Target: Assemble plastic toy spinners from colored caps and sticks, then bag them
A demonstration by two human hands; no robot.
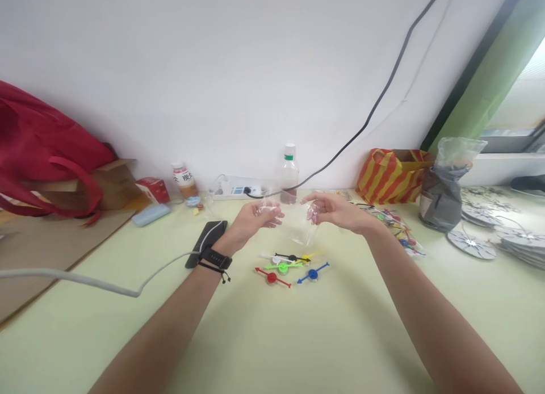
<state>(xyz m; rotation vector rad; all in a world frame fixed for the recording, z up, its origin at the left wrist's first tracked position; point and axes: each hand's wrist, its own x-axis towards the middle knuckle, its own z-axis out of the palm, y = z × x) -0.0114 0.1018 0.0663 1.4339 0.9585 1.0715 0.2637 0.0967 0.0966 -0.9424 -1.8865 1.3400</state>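
Between my two hands a clear plastic bag (296, 226) is held up over the table, its edges pinched on both sides. My left hand (254, 219), with a black watch (216, 258) at the wrist, is closed on the bag's left edge. On the opposite edge my right hand (334, 211) grips with thumb and fingers. Just below the bag lies a small group of arrow spinners: a red one (271, 278), a blue one (313, 275), a green one (283, 267), plus white, black and yellow ones overlapping behind.
A black phone (200, 249) with a cable lies left of the hands. Behind stand a bottle (289, 175) and a power strip (230, 188). To the right are bagged spinners (398, 229), a striped bag (389, 175), a grey bag (443, 198) and stacked discs (523, 243).
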